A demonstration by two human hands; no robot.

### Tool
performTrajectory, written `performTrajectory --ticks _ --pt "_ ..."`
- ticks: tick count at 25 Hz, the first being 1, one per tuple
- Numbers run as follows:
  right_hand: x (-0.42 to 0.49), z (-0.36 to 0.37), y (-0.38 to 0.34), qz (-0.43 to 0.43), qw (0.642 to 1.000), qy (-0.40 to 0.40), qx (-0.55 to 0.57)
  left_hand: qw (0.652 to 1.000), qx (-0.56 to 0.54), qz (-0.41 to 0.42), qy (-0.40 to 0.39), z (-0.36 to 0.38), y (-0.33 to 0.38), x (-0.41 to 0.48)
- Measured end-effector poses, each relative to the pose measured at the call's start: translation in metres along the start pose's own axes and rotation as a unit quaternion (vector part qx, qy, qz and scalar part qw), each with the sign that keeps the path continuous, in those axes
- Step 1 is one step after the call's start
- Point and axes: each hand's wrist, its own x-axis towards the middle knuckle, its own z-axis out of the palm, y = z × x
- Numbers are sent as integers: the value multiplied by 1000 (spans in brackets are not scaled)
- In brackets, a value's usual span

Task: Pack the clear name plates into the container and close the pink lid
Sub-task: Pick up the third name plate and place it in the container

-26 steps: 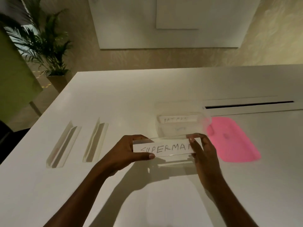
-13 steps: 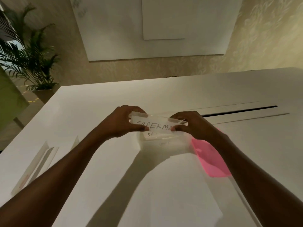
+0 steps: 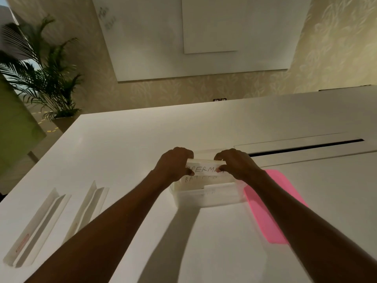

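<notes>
Two bare hands are reaching forward over a white desk (image 3: 126, 152), holding one clear name plate (image 3: 204, 170) between them. The left hand (image 3: 173, 166) is pinching the plate's left end, fingers curled closed around it; the right hand (image 3: 236, 166) is gripping the right end the same way. The plate carries a handwritten card reading roughly "SUPERMAN", partly covered by the fingers.

A second ago the plate was being held low, just in front of the container. Now it is poised at the container's open top, so this plate is likely about to be lowered inside.

The clear container (image 3: 206, 198) is sitting at the centre of the desk, directly beneath the hands. Inside it, another plate marked "BATMAN" (image 3: 199, 179) is already leaning, with a further pale piece in front of it that is too faint to identify.

At about 4 o'clock from the container, touching or just beside its right wall, the pink lid (image 3: 271, 217) is lying flat on the desk, not yet fitted.

At 8 o'clock, well apart from the container, two more clear name plates (image 3: 61, 219) are lying side by side, still waiting to be packed.

Farther off at 1 o'clock, a long dark slot (image 3: 306, 148) is running across the desk. At 10 o'clock, beyond the desk edge, a potted palm (image 3: 47, 82) is standing by a patterned wall.
</notes>
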Motion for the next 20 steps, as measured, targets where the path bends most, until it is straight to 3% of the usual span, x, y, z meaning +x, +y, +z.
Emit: performTrajectory --ticks 8,20 --pt "1 23 7 11 999 40 -20 999 41 -16 7 39 -2 13" --pt "4 25 6 -25 992 21 -122 995 101 -15 -16 64 -12 15"
